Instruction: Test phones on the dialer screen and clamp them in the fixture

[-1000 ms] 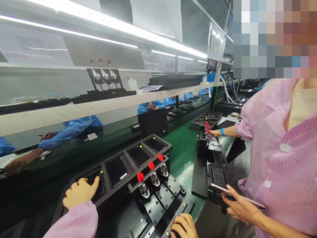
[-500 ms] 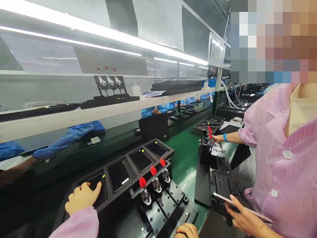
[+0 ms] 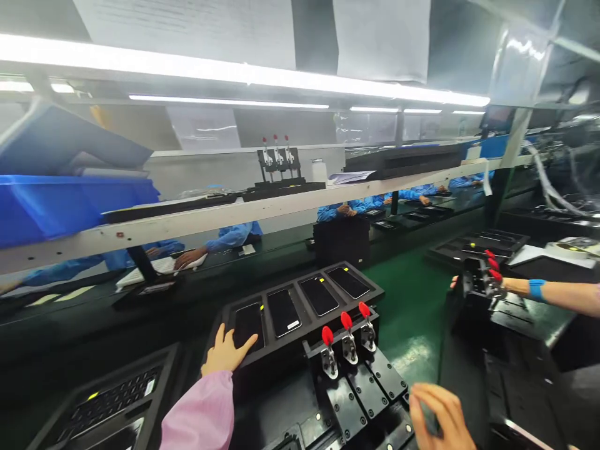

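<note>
My left hand [image 3: 226, 353] lies with spread fingers on the leftmost black phone [image 3: 248, 326] in a black multi-slot tray [image 3: 300, 312]. Several dark-screened phones sit in a row in that tray, one with a small white label [image 3: 284, 312]. My right hand [image 3: 438, 415] hovers, fingers curled, over the edge of a black bolted fixture plate [image 3: 360, 400] and holds nothing I can see. Three red-handled toggle clamps [image 3: 347, 337] stand in a row between the tray and that plate.
A co-worker's forearm with a blue wristband [image 3: 534, 290] reaches to a black clamp fixture [image 3: 478, 290] at right. A green workbench [image 3: 412, 312] runs between. A blue bin [image 3: 60, 200] sits top left, and blue-smocked workers line the far bench.
The view has swung left, bringing the blue bin in and taking the co-worker's torso out. My right hand has risen off the plate. My left hand stays on the phone.
</note>
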A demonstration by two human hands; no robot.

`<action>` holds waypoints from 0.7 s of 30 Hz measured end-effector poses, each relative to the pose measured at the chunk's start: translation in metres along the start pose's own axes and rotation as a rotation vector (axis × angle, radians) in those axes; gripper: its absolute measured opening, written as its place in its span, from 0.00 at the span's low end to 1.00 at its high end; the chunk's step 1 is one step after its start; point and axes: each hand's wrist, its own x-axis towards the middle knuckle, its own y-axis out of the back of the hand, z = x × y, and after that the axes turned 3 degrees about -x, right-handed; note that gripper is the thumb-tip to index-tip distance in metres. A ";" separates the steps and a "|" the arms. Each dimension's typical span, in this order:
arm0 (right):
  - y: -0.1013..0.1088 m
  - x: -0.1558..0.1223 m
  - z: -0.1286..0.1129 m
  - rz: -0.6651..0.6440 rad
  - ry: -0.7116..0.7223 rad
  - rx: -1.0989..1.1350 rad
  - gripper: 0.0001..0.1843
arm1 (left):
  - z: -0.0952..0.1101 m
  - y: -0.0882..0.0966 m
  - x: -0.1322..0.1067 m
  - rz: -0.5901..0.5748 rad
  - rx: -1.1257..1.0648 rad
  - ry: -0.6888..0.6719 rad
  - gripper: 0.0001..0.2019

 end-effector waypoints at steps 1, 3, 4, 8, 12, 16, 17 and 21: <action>-0.012 0.006 -0.009 0.018 0.048 0.036 0.03 | -0.003 0.000 -0.002 -0.010 -0.005 0.000 0.43; -0.026 0.023 -0.022 0.058 0.069 0.075 0.04 | -0.007 -0.001 -0.004 -0.019 -0.015 0.005 0.43; -0.029 0.031 -0.027 0.063 0.063 0.092 0.04 | -0.008 -0.001 -0.005 -0.023 -0.021 0.010 0.42; -0.030 0.045 -0.033 0.012 0.036 0.139 0.05 | -0.015 -0.001 -0.005 -0.013 -0.051 0.058 0.29; -0.032 0.033 -0.008 -0.053 -0.113 0.164 0.10 | -0.025 0.002 -0.001 -0.007 -0.085 0.123 0.28; -0.051 0.028 0.044 -0.301 -0.556 0.235 0.23 | -0.044 0.014 0.009 -0.069 -0.127 0.092 0.23; -0.060 0.031 0.056 -0.373 -0.636 0.261 0.26 | -0.050 0.018 0.011 -0.082 -0.139 0.081 0.20; -0.114 0.056 0.086 -0.519 -0.682 0.375 0.35 | -0.071 0.030 0.019 -0.103 -0.205 0.068 0.16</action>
